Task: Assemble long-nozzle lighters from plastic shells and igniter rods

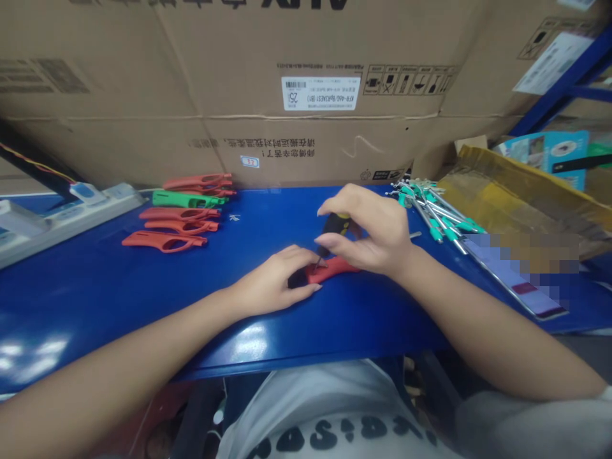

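Observation:
My left hand (282, 280) is closed on one end of a red plastic handle casing (337, 269), pinning it flat on the blue table. In my right hand (370, 233) is a screwdriver (336, 224) with a black and yellow grip. Its shaft slants down, and the tip meets the casing close to my left fingertips. Part of the casing is hidden by my hands. Several similar red casings (165, 240) and a green casing (184, 199) lie in a stack at the left.
Metal rods with green ends (442, 220) are heaped at the right, beside a taped cardboard box (521, 191) and a phone-like flat item (516, 274). A power strip (95, 213) runs along the left. Small screw-like pieces (234, 217) lie mid-table. A large carton (229, 83) walls off the back.

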A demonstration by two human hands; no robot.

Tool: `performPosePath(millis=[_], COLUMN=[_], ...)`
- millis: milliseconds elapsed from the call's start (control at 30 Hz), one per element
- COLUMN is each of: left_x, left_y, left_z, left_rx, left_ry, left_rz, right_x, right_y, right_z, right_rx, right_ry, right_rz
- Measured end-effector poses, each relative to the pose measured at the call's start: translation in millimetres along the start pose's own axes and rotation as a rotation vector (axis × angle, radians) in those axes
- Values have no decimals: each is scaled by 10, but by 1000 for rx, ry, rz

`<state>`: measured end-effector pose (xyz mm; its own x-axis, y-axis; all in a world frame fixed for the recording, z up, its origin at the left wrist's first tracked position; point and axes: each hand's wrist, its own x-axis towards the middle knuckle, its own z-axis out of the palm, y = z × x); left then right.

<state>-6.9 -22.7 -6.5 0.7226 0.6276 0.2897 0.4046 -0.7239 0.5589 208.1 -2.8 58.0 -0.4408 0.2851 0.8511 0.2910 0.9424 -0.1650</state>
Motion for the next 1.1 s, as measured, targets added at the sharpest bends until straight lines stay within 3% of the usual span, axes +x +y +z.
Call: performPosePath(millis=[167, 333, 533, 700, 867, 1033, 1100], left_x=[6, 5, 8, 7, 10, 2, 2], left_y=[10, 16, 27, 26, 37, 19, 18], left_z=[-12, -12, -15, -12, -19, -9, -9], left_rx=[11, 26, 36, 55, 35, 53, 51], left_ry=[-26, -20, -19, -15, -23, -22, -25], left_rz=[-28, -23, -11, 11, -4, -10, -12], right_x=[18, -6, 3, -36, -38, -81, -76], right_y=[-20, 2, -6, 21, 4, -1, -34], right_z=[-19, 8, 28, 42, 86, 108, 119], right_rx=[196, -55, 135, -73, 84, -39, 15], right_ry=[-179, -40, -108, -3, -63, 48, 16], right_rz=[144, 47, 111, -16, 134, -28, 1])
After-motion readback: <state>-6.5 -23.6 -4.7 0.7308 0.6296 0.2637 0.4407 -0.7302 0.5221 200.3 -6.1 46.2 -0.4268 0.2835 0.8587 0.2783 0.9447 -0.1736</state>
